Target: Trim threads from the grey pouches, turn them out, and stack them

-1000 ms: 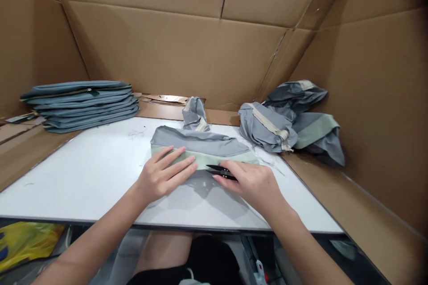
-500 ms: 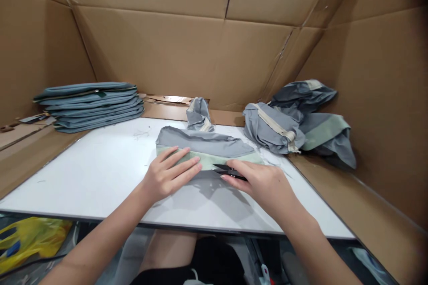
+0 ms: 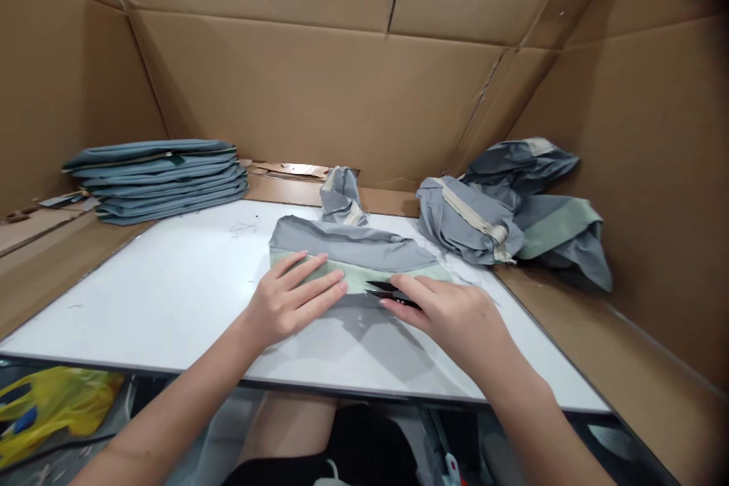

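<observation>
A grey fabric piece with a pale green band [image 3: 348, 250] lies across the middle of the white table [image 3: 165, 288]. My left hand [image 3: 288, 302] rests flat on the green band, fingers stretched out and pointing right. My right hand [image 3: 456, 315] lies on the fabric's right part and holds small black thread snips [image 3: 390, 293], whose tips point left toward my left fingertips.
A neat stack of folded grey pieces [image 3: 159, 178] sits at the back left. A loose heap of grey and green pieces [image 3: 512, 213] lies at the back right. Cardboard walls [image 3: 319, 83] enclose the table on three sides. A yellow bag [image 3: 51, 402] lies below the table's front left.
Both hands have stayed in place on the fabric; only the view has shifted slightly.
</observation>
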A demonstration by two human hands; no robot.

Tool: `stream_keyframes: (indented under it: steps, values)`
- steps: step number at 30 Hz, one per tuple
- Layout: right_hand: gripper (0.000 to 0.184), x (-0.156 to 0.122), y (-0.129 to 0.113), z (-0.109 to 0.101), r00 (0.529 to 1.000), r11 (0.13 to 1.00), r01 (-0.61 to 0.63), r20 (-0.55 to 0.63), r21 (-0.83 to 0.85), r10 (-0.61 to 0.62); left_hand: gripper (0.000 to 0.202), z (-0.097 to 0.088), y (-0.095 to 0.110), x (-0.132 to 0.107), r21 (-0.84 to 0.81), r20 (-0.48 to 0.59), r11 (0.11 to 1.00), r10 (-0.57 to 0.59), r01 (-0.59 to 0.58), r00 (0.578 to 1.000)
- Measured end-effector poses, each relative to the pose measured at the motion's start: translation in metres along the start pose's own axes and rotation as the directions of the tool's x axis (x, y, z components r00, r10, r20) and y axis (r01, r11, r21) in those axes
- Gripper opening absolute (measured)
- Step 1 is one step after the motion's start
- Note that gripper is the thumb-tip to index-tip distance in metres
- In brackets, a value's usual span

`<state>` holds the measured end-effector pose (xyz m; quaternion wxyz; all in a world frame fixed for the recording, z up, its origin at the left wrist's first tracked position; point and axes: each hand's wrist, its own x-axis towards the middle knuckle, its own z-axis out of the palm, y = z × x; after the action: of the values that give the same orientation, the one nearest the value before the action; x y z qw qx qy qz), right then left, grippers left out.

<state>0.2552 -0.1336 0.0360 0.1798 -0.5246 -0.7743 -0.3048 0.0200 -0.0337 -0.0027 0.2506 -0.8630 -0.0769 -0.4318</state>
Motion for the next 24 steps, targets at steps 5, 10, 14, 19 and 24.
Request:
stream_keyframes:
  steps: [5, 10, 14, 19, 24]
  values:
    - [0.027, 0.004, 0.000, -0.001, 1.000, 1.000, 0.025, -0.018, 0.008, -0.025, 0.037, -0.001, 0.001, 0.001, -0.016, -0.005, 1.000, 0.005, -0.005, 1.000]
    - [0.027, 0.005, -0.001, 0.000, 0.998, 0.999, 0.043, -0.036, 0.018, -0.043, 0.035, -0.002, 0.001, 0.003, -0.027, -0.016, 1.000, 0.009, -0.009, 1.000]
    - [0.028, 0.005, -0.003, 0.000, 0.998, 0.998, 0.063, -0.018, 0.014, -0.063, 0.032, -0.004, 0.002, 0.004, -0.040, -0.010, 0.999, 0.003, -0.004, 1.000]
    - [0.028, 0.004, 0.000, 0.002, 1.000, 0.996, -0.029, 0.014, 0.083, 0.028, 0.030, -0.003, 0.005, 0.005, -0.036, -0.027, 0.998, -0.047, 0.046, 0.999]
    - [0.024, -0.006, 0.012, 0.009, 0.934, 0.891, -0.356, 0.088, 0.283, 0.345, 0.037, -0.005, -0.001, 0.000, 0.019, 0.142, 0.976, -0.216, 0.215, 0.966]
